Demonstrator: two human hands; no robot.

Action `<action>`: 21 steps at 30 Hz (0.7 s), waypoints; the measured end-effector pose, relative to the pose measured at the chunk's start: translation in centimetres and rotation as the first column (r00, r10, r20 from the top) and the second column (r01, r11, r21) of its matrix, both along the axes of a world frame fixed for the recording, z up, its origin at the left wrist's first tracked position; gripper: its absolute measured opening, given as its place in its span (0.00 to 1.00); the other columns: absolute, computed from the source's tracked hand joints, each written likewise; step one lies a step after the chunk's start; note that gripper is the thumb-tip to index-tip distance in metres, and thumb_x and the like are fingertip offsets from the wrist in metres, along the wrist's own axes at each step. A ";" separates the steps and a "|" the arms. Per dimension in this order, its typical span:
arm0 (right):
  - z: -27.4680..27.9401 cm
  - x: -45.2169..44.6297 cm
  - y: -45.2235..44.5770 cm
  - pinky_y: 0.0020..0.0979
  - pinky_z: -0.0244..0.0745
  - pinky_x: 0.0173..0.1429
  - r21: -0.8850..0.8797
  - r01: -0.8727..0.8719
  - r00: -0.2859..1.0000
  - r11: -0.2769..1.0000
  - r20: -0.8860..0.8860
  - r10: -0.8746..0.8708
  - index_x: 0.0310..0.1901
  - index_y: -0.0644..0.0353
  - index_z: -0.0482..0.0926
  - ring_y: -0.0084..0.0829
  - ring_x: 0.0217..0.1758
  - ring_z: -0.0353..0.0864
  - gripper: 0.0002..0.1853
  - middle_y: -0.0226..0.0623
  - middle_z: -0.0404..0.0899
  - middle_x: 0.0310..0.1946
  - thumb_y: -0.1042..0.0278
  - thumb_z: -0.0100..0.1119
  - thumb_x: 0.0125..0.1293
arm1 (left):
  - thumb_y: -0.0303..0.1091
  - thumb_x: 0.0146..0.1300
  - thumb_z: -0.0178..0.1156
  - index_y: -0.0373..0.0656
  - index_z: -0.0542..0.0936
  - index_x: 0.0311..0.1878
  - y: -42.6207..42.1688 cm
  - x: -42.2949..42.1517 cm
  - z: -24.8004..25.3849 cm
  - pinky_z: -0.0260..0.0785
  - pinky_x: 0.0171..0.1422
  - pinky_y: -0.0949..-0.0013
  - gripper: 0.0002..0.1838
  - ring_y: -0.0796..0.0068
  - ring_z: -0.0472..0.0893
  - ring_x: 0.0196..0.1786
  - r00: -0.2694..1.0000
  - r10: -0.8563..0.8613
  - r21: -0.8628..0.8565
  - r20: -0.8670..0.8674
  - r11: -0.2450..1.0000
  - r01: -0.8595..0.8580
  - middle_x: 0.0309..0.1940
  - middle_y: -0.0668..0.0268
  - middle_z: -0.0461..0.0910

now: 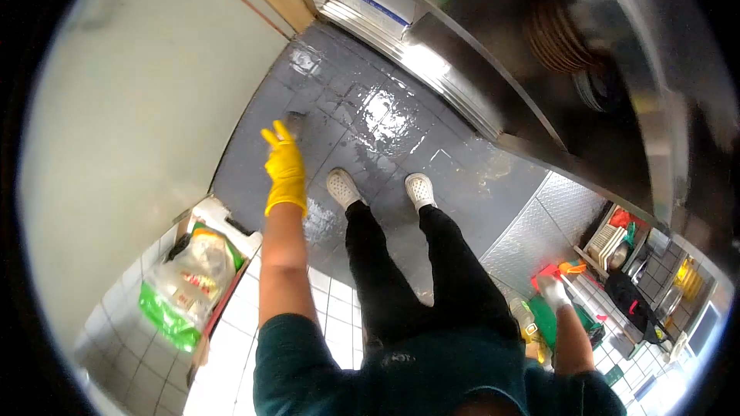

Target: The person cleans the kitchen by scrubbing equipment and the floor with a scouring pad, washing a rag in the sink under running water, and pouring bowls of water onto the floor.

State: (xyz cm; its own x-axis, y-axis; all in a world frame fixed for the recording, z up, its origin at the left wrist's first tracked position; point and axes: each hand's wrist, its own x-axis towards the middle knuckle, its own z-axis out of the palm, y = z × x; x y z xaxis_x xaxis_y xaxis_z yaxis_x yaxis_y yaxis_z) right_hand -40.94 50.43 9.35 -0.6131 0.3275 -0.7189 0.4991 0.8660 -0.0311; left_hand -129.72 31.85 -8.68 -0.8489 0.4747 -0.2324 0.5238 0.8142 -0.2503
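Note:
My left hand [284, 166], in a yellow rubber glove, reaches out over the wet grey floor [347, 115]. Its visible fingers are stretched and apart. Just beyond the fingertips is a small dark grey blurred thing [294, 120]; whether it touches the hand or lies on the floor I cannot tell. At the lower right is my right hand [553, 291], in a white glove, beside a red thing [544, 275] and an orange thing [572, 267]. Its fingers are blurred, so any hold on the red thing is unclear.
A steel counter with shelves [493, 62] runs along the right, holding stacked plates [559, 38]. On the left stands a pale panel [146, 85]. Plastic bags [193, 285] sit at lower left. A green basket [544, 319] is beside my right arm. My white clogs [420, 189] stand on wet tiles.

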 end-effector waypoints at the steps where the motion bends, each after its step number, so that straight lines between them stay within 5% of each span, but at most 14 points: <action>1: -0.9 -3.3 1.8 0.41 0.80 0.59 -0.011 0.106 0.891 0.994 0.445 -0.090 0.51 0.60 0.84 0.46 0.53 0.85 0.15 0.43 0.86 0.46 0.71 0.58 0.63 | 0.33 0.70 0.53 0.50 0.56 0.82 -2.1 -0.5 4.1 0.85 0.38 0.56 0.37 0.60 0.90 0.38 0.997 0.019 -0.044 -0.080 0.999 -0.022 0.78 0.44 0.61; 2: -3.5 -1.5 3.5 0.42 0.78 0.62 -0.043 0.585 0.809 0.810 0.105 -0.579 0.53 0.62 0.84 0.48 0.58 0.83 0.15 0.48 0.85 0.52 0.66 0.55 0.70 | 0.31 0.69 0.52 0.50 0.55 0.82 -4.8 -1.0 7.0 0.85 0.36 0.57 0.38 0.61 0.90 0.36 0.989 0.029 -0.039 -0.142 0.999 -0.035 0.78 0.44 0.62; 3: -1.8 -6.3 5.4 0.49 0.78 0.61 -0.240 0.573 0.791 0.784 -0.086 -0.605 0.52 0.60 0.81 0.57 0.56 0.82 0.18 0.56 0.83 0.51 0.58 0.46 0.75 | 0.30 0.68 0.52 0.50 0.54 0.83 -8.0 -1.2 9.4 0.84 0.34 0.59 0.39 0.64 0.89 0.33 0.972 0.036 0.046 -0.234 0.999 -0.026 0.78 0.45 0.63; 5: -0.6 -14.4 9.9 0.45 0.72 0.70 -0.131 0.532 0.839 0.837 0.215 -0.500 0.60 0.59 0.80 0.54 0.64 0.79 0.24 0.55 0.81 0.58 0.49 0.47 0.76 | 0.29 0.67 0.53 0.49 0.53 0.83 -11.5 0.9 18.4 0.82 0.31 0.62 0.41 0.65 0.87 0.28 0.935 0.046 -0.024 -0.351 0.998 -0.059 0.77 0.46 0.65; 6: -2.4 -13.7 11.4 0.40 0.69 0.74 -0.265 0.516 0.843 0.815 -0.010 -0.537 0.63 0.59 0.80 0.49 0.69 0.77 0.27 0.52 0.80 0.63 0.47 0.48 0.77 | 0.29 0.67 0.53 0.49 0.53 0.83 -12.7 2.4 22.7 0.82 0.30 0.63 0.41 0.66 0.87 0.27 0.927 0.079 -0.066 -0.367 0.992 -0.111 0.77 0.47 0.65; 11: 8.3 -30.1 15.4 0.31 0.70 0.71 -0.399 0.587 0.766 0.704 -0.008 -0.643 0.63 0.62 0.81 0.41 0.69 0.78 0.26 0.48 0.81 0.64 0.49 0.56 0.75 | 0.30 0.70 0.51 0.45 0.59 0.81 -17.8 12.0 38.5 0.81 0.28 0.62 0.35 0.62 0.87 0.26 0.856 0.336 0.119 -0.394 0.942 -0.314 0.76 0.43 0.65; 12: 7.0 -31.8 16.9 0.32 0.70 0.71 -0.427 0.531 0.815 0.732 0.021 -0.579 0.62 0.64 0.81 0.41 0.68 0.79 0.28 0.50 0.81 0.63 0.49 0.57 0.74 | 0.33 0.72 0.49 0.45 0.60 0.79 -19.6 14.4 41.4 0.81 0.32 0.58 0.32 0.58 0.87 0.30 0.841 0.432 0.202 -0.325 0.901 -0.384 0.72 0.44 0.68; 13: 3.5 -33.4 18.6 0.35 0.74 0.67 -0.462 0.278 0.893 0.842 -0.199 -0.404 0.60 0.64 0.81 0.43 0.63 0.81 0.24 0.50 0.84 0.58 0.53 0.61 0.72 | 0.35 0.74 0.48 0.46 0.61 0.78 -21.2 17.1 43.8 0.81 0.36 0.55 0.29 0.54 0.87 0.34 0.822 0.523 0.322 -0.226 0.836 -0.444 0.69 0.45 0.72; 14: -0.8 -32.3 21.6 0.43 0.76 0.64 -0.364 -0.236 0.860 0.901 -0.510 0.019 0.61 0.64 0.80 0.49 0.60 0.81 0.23 0.52 0.84 0.54 0.59 0.61 0.69 | 0.37 0.76 0.46 0.46 0.62 0.77 -21.8 20.0 45.4 0.81 0.40 0.52 0.27 0.50 0.87 0.38 0.799 0.588 0.425 -0.130 0.761 -0.491 0.65 0.46 0.75; 15: -0.9 -33.5 22.2 0.48 0.77 0.60 -0.335 -0.374 0.813 0.865 -0.567 0.132 0.60 0.63 0.79 0.55 0.55 0.81 0.22 0.52 0.85 0.49 0.65 0.60 0.66 | 0.39 0.79 0.44 0.47 0.64 0.75 -22.2 22.7 46.9 0.81 0.44 0.48 0.25 0.46 0.87 0.42 0.765 0.641 0.495 -0.062 0.685 -0.534 0.61 0.46 0.78; 16: 0.4 -34.9 21.6 0.49 0.79 0.57 -0.083 -0.624 0.671 0.777 -0.567 0.478 0.57 0.63 0.80 0.57 0.51 0.82 0.20 0.52 0.85 0.46 0.69 0.59 0.64 | 0.40 0.79 0.45 0.46 0.64 0.75 -24.0 24.4 45.8 0.81 0.43 0.49 0.25 0.48 0.87 0.41 0.720 0.684 0.506 -0.115 0.664 -0.550 0.63 0.46 0.78; 18: 1.6 -35.4 21.5 0.50 0.79 0.52 -0.006 -0.766 0.638 0.643 -0.141 0.757 0.45 0.63 0.85 0.54 0.47 0.83 0.12 0.48 0.86 0.42 0.69 0.56 0.66 | 0.38 0.74 0.49 0.48 0.66 0.75 -23.7 29.3 45.1 0.80 0.35 0.47 0.27 0.55 0.87 0.33 0.660 0.693 0.466 -0.292 0.705 -0.534 0.66 0.38 0.73; 19: 2.1 -35.8 21.3 0.49 0.79 0.51 -0.041 -0.791 0.612 0.611 -0.093 0.786 0.45 0.62 0.85 0.53 0.46 0.83 0.11 0.47 0.86 0.42 0.69 0.56 0.66 | 0.35 0.69 0.52 0.48 0.64 0.77 -24.7 32.0 45.9 0.80 0.33 0.47 0.32 0.57 0.86 0.28 0.648 0.717 0.501 -0.256 0.672 -0.545 0.70 0.35 0.69; 21: 2.0 -35.0 21.4 0.48 0.78 0.49 -0.239 -0.605 0.789 0.759 -0.056 0.611 0.44 0.61 0.84 0.51 0.45 0.83 0.10 0.46 0.86 0.41 0.68 0.56 0.67 | 0.32 0.64 0.54 0.45 0.60 0.80 -23.8 37.6 46.0 0.80 0.32 0.49 0.39 0.57 0.87 0.28 0.575 0.758 0.483 -0.307 0.645 -0.592 0.74 0.35 0.65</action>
